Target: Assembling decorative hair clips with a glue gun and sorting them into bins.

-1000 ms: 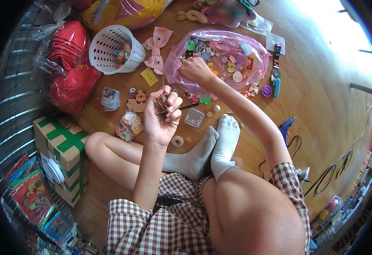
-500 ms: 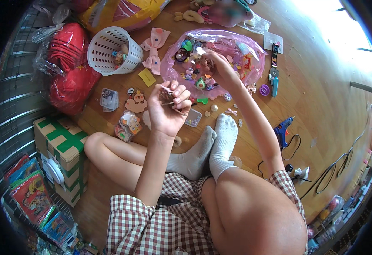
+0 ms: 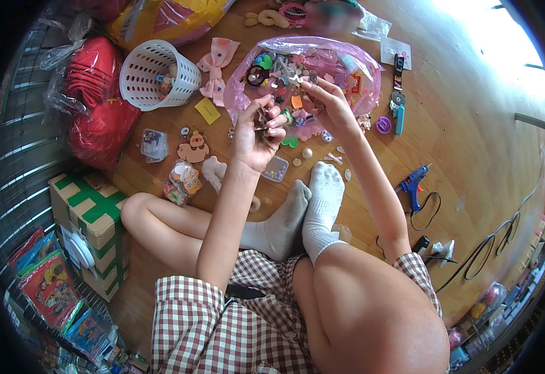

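My left hand (image 3: 252, 142) is raised in front of the pink plastic bag (image 3: 372, 68), its fingers curled round a brown, partly shiny thing (image 3: 262, 121) whose kind I cannot make out. Over the bag, my right hand (image 3: 334, 109) is closed, thumb and fingers pinched together. Something brownish shows at its fingertips, too small to name. Small colourful charms and trinkets fill the open bag, among them a dark ring-shaped piece (image 3: 257, 76) and an orange piece (image 3: 296, 101).
Left of the bag lie a pink bow (image 3: 216, 68), a white perforated basket (image 3: 148, 81) and a yellow card (image 3: 207, 111). A bead box (image 3: 276, 168) sits near my socked feet (image 3: 325, 187). A blue glue gun (image 3: 414, 184) with its cord lies right; a taped carton (image 3: 95, 218) stands left.
My right hand has come down and nearer to my left, from over the bag's middle. My left hand has risen slightly rightward, still holding the brown thing. The view has shifted a little.
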